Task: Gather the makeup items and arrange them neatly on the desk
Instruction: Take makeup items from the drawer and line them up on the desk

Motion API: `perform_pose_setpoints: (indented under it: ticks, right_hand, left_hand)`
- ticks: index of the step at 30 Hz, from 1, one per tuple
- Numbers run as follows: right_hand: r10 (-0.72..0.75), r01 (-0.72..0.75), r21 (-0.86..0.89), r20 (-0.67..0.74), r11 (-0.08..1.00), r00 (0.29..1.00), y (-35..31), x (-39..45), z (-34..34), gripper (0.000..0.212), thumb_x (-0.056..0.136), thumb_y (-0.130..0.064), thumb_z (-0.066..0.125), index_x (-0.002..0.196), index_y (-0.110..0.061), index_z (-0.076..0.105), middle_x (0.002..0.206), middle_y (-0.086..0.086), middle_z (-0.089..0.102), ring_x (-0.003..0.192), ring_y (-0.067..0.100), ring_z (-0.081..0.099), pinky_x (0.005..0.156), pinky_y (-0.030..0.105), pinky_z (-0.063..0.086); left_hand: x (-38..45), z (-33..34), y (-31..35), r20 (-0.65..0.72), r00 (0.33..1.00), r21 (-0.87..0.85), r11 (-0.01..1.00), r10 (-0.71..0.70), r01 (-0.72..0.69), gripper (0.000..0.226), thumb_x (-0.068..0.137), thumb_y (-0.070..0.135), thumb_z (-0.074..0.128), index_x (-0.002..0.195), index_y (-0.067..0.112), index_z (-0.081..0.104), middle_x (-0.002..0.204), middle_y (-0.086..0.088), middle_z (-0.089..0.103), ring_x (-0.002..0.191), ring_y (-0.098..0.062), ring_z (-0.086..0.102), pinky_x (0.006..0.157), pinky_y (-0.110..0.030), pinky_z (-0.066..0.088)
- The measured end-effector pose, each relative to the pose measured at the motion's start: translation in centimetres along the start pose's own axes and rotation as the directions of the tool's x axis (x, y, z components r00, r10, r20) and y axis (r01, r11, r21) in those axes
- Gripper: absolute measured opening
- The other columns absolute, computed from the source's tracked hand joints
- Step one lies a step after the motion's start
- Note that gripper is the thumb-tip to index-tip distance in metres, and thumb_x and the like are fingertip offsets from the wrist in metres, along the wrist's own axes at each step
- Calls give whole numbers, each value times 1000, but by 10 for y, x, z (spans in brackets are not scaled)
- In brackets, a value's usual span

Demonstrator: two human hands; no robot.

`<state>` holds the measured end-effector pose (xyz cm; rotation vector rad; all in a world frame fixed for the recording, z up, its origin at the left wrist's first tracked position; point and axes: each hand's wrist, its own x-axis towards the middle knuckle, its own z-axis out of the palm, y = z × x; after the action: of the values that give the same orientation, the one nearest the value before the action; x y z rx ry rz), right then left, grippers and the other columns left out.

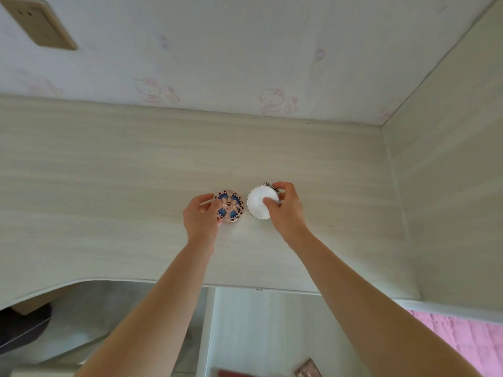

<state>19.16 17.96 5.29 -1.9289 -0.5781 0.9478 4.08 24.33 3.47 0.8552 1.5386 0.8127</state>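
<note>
The left hand (200, 213) holds a round blue-and-pink case (230, 205) with its fingers curled round the left edge. The right hand (284, 206) pinches a round white case (258, 204). Both cases sit side by side on the desk (109, 186), just between the two sets of fingers.

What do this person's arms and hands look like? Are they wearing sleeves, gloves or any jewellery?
Both forearms are bare as far as the picture shows: no sleeves in view. The left hand and the right hand wear no gloves, and no rings, watch or bracelets show. Fingernails look short and unpainted, though they are small in the view.
</note>
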Motion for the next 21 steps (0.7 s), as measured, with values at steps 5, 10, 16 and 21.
perform_pose_setpoints:
  ticks: [5,10,16,21]
  right_hand:
    - [0,0,-11,26,1000,1000,11,3,1,39,87,-13,57,122,-29,51,109,-2,59,91,14,57,55,14,39]
    - [-72,79,-165,46,983,996,17,0,-3,47,89,-15,58,131,-31,45,115,0,55,98,12,53,66,7,37]
    - [-204,215,-390,71,896,976,22,-11,-4,36,95,-17,51,131,-20,49,125,5,47,100,16,48,84,21,40]
    - [-212,226,-513,86,828,973,23,-16,1,39,95,-19,50,134,-16,47,125,8,51,116,28,42,96,37,41]
  left_hand:
    - [6,0,-1,-14,1000,87,996,23,-22,14,85,14,67,99,16,66,91,-4,71,76,-21,67,67,-33,59]
    - [2,-3,-6,30,962,424,868,272,-259,15,89,23,63,98,11,63,88,-3,67,79,-15,62,58,-7,41]
    - [-4,-6,-13,101,923,534,762,372,-366,36,82,27,72,109,7,62,108,-5,53,85,-19,55,76,-26,43]
    - [-9,-4,-19,105,908,701,618,405,-356,43,82,38,69,115,13,60,116,-2,52,106,-23,48,69,-34,45]
